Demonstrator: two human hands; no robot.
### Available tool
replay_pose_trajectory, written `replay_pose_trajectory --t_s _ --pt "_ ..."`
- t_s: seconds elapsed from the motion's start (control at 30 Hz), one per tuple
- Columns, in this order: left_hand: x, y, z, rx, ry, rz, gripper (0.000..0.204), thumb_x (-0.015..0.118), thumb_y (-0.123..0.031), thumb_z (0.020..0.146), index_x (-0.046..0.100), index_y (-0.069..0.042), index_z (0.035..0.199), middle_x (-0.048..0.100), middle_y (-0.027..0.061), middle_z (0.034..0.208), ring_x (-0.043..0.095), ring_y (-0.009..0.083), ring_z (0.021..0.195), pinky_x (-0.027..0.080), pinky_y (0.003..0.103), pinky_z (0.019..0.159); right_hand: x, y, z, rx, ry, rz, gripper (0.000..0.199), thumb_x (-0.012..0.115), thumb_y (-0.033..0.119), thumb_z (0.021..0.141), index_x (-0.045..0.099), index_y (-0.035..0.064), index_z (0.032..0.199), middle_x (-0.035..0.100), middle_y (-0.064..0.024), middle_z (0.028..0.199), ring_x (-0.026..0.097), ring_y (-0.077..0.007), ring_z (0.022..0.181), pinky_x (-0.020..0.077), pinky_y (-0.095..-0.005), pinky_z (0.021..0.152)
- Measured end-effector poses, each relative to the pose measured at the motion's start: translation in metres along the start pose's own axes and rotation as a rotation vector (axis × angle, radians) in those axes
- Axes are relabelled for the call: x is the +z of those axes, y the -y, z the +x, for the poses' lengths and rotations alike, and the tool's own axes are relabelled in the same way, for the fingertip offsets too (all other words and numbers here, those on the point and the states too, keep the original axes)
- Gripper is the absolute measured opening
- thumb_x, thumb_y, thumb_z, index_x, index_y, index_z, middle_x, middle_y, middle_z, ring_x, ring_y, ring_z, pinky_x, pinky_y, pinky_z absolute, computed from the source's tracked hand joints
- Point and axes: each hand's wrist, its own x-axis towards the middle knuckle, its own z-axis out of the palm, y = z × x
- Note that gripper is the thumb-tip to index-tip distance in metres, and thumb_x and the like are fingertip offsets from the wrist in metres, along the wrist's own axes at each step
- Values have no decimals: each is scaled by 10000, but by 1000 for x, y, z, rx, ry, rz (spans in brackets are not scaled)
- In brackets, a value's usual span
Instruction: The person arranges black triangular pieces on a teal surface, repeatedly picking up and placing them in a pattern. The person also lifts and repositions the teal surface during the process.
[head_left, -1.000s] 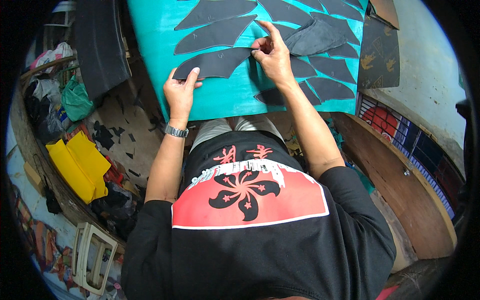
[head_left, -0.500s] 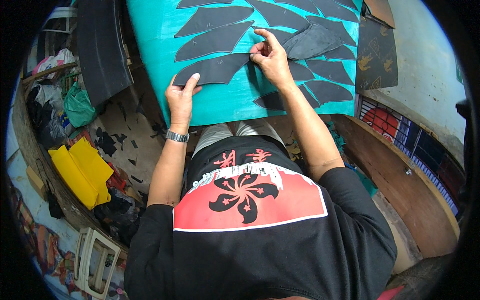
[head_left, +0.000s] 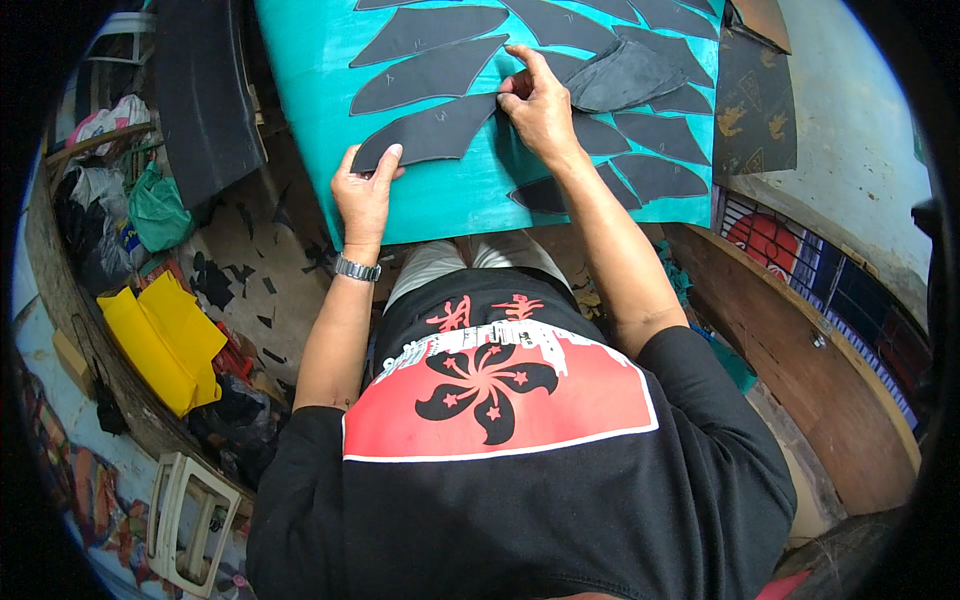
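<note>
A curved, flat black cut piece [head_left: 428,133] is held by its two ends over the near part of a teal table top [head_left: 450,212]. My left hand [head_left: 364,195], wearing a metal watch, pinches its left end with the thumb on top. At the far right tip, my right hand [head_left: 540,112] grips it between thumb and fingers, the index finger raised. Several similar black pieces with pale edges lie in rows, one of them [head_left: 425,75] just beyond the held one. To the right of my right hand rests a small stack of larger rounded black pieces [head_left: 625,78].
A long black sheet [head_left: 208,95] hangs or leans left of the table. Bags, a folded yellow sheet [head_left: 165,345], black scraps and a pale plastic frame [head_left: 193,525] lie lower left. A wooden board [head_left: 800,350] and a metal grille [head_left: 765,240] stand on the right.
The right end of the held black piece has shifted slightly away from me, along with my right hand. My left hand keeps its grip almost in place.
</note>
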Motion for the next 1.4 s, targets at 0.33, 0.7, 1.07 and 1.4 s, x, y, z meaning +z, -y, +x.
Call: replay_pose_trajectory --t_s 0.33,0.7,1.07,1.4 --pt "2 -1 -2 62 -1 85 199 769 -79 866 652 44 968 711 80 903 676 121 743 611 285 642 -2 0 19 -23 37 -278 550 710 27 772 596 95 1306 698 -76 832 668 -168 767 543 -322 765" --pt "2 -7 0 88 -6 198 181 778 -89 854 647 13 928 695 42 781 649 84 647 554 254 566 -8 3 28 35 112 -209 529 738 15 740 548 51 1233 679 -85 779 663 -176 726 538 -326 723" --pt "1 -7 4 195 -55 472 179 791 -123 827 652 -23 877 639 23 645 577 68 583 467 259 540 -16 11 28 128 170 -97 618 744 3 793 497 75 1355 689 -90 783 687 -160 753 548 -298 695" --pt "0 -7 2 125 -12 353 160 771 -115 863 645 -19 894 658 18 670 596 59 581 461 235 524 -29 17 -6 -136 -207 114 526 623 -38 862 526 100 1360 710 -87 913 701 -164 854 550 -295 748"
